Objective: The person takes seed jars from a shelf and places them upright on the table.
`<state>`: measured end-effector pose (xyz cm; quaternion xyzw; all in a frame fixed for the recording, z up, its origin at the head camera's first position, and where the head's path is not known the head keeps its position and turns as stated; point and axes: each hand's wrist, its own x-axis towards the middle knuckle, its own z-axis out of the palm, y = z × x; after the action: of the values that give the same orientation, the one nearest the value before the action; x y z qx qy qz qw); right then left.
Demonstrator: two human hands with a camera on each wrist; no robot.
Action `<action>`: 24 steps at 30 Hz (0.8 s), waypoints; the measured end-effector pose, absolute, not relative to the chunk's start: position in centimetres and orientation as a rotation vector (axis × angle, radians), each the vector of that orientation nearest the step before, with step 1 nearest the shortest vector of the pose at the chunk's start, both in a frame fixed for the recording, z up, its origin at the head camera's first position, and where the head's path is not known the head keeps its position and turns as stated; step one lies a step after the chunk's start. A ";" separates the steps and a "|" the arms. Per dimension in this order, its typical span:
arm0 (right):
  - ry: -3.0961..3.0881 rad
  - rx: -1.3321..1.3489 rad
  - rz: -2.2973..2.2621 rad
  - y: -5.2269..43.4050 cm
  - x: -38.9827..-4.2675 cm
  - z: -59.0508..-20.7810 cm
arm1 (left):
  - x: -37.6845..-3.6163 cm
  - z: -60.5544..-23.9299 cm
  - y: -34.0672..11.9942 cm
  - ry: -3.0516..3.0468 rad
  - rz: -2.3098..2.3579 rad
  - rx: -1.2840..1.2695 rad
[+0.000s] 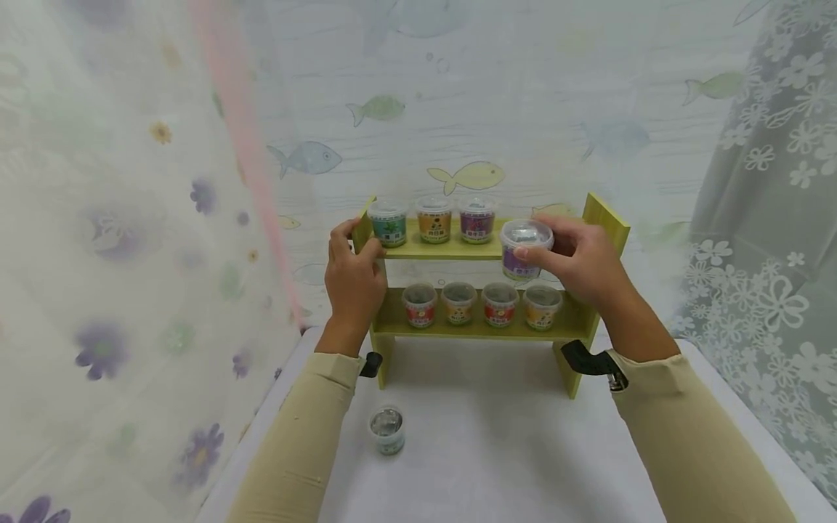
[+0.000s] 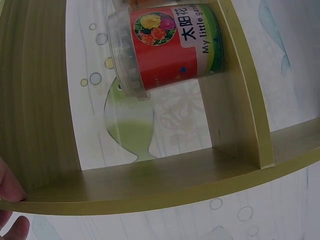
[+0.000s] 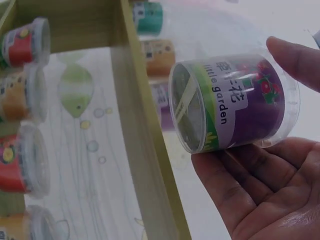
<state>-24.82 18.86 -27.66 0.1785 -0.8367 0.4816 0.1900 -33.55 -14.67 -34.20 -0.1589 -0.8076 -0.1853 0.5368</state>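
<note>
Purple tub label shows at right wrist; head view hides it.

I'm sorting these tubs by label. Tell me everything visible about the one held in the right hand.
The tub is a small clear plastic cup with a lid and a purple label with a flower picture and the words "little garden". The right hand pinches it by the rim, level with the rack's top shelf, near its right end.
</note>
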 end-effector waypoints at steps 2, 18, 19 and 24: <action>-2.342 0.518 1.389 18.5 -24.3 -28.1 | -33.5 -34.2 -14.6 -1.908 -0.448 -0.378; -2.367 0.610 1.547 15.7 -22.6 -34.0 | -33.8 -34.3 -14.7 -1.925 -0.498 -0.425; -2.361 0.624 1.551 15.4 -22.6 -34.4 | -33.7 -34.3 -14.7 -1.929 -0.496 -0.425; -2.367 0.619 1.600 14.3 -22.2 -37.0 | -33.4 -34.1 -15.0 -1.964 -0.495 -0.445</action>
<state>-22.15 14.34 -37.01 0.2104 -0.8049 0.5440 0.1091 -33.40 -14.98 -34.09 -0.1845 -0.8153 -0.2054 0.5089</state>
